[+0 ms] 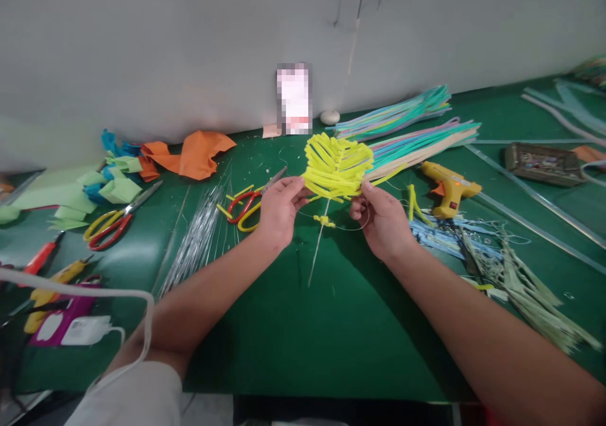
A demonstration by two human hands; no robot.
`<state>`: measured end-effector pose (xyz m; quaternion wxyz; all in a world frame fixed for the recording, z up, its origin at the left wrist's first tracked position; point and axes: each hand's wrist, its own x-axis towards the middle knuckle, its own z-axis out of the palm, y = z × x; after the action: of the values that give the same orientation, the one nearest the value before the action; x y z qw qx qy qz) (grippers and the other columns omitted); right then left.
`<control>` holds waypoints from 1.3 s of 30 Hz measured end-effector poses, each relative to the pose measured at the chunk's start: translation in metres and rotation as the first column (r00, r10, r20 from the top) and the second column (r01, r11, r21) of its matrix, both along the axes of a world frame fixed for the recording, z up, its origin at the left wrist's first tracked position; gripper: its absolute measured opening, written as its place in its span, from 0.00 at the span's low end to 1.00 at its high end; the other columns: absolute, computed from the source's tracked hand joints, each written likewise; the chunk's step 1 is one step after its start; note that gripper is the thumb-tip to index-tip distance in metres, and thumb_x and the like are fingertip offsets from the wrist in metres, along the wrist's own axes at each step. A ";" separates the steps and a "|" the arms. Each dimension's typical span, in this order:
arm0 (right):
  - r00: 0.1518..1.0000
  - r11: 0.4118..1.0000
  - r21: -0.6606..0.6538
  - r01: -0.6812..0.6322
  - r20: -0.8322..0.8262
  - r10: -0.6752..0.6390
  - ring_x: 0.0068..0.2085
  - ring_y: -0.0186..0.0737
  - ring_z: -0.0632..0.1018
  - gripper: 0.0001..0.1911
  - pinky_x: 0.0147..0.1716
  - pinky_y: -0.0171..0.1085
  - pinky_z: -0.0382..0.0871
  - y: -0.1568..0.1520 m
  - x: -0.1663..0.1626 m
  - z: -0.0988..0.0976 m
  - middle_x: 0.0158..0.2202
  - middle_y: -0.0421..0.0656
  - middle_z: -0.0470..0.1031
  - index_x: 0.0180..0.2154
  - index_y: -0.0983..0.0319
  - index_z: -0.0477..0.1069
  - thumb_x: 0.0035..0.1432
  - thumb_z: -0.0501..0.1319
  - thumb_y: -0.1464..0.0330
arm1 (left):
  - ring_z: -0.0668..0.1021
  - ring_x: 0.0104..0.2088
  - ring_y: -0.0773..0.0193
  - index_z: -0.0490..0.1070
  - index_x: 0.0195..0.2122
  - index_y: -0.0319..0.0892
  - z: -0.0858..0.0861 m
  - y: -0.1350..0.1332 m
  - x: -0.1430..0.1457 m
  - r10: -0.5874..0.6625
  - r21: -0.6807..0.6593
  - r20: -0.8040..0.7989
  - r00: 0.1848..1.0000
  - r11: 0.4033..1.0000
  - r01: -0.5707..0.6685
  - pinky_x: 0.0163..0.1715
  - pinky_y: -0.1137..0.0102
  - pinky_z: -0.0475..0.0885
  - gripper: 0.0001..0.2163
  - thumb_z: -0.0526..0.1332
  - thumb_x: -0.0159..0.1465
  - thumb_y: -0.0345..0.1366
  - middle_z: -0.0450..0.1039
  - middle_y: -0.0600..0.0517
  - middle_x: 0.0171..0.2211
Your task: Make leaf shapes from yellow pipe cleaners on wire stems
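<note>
A yellow leaf-shaped piece made of looped yellow strips is held up over the green table. Its thin stem hangs down toward the table, with a small yellow knot on it. My left hand pinches the leaf's lower left edge, fingers closed. My right hand pinches the lower right edge, and a thin wire loops beneath it.
Red-and-yellow scissors lie left of my hands, another pair farther left. A bundle of thin wires, orange and green paper scraps, a yellow glue gun, pastel strip bundles and pale finished leaves surround them.
</note>
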<state>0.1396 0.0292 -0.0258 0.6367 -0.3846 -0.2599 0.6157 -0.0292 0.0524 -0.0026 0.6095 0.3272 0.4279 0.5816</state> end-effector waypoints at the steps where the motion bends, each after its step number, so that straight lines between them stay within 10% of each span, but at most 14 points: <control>1: 1.000 1.000 0.011 0.017 0.016 -0.018 0.21 0.28 0.68 0.15 0.20 0.29 0.63 0.001 0.000 0.000 0.19 0.37 0.69 0.24 0.62 0.71 0.48 0.71 0.60 | 0.79 0.30 0.69 0.72 0.30 0.40 0.000 0.000 0.000 -0.015 -0.002 0.000 1.000 1.000 0.015 0.31 0.74 0.69 0.09 0.70 0.53 0.37 0.78 0.53 0.29; 26: 0.988 0.989 -0.061 -0.136 -0.078 0.131 0.19 0.26 0.66 0.16 0.20 0.27 0.63 -0.003 0.001 0.007 0.18 0.35 0.70 0.25 0.62 0.71 0.43 0.73 0.60 | 0.80 0.29 0.61 0.74 0.36 0.37 -0.002 0.005 -0.004 -0.418 -0.047 -0.202 0.886 0.907 0.418 0.25 0.72 0.68 0.13 0.57 0.50 0.32 0.80 0.47 0.32; 39: 0.994 0.995 -0.029 -0.092 -0.055 0.090 0.19 0.25 0.66 0.16 0.19 0.27 0.61 -0.002 0.001 0.006 0.18 0.35 0.69 0.23 0.63 0.70 0.42 0.74 0.61 | 0.79 0.26 0.64 0.76 0.36 0.36 0.002 -0.003 -0.004 -0.510 -0.078 -0.288 0.810 0.856 0.512 0.30 0.68 0.72 0.13 0.71 0.52 0.38 0.79 0.49 0.27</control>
<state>0.1407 0.0271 -0.0201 0.6087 -0.3657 -0.2501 0.6582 -0.0328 0.0498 -0.0003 0.6710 0.5150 0.4102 0.3411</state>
